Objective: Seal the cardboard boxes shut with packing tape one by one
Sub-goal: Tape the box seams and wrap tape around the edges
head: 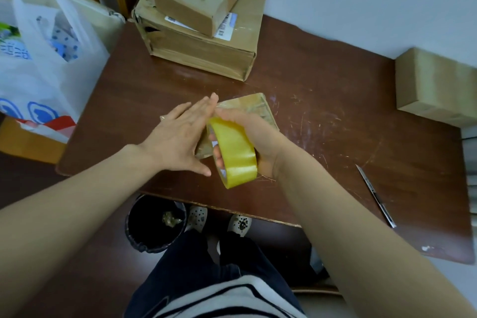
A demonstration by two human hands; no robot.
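Small flat tape-covered cardboard box [247, 113] at table [335, 100] centre, under both hands. Left hand [178, 137] flat, fingers straight, pressing it. Right hand [247, 134] at 3 o'clock grips yellow packing tape roll [235, 152].

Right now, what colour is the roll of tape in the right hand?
Yellow: the tape roll, gripped by the right hand, shows glossy and translucent in the head view.
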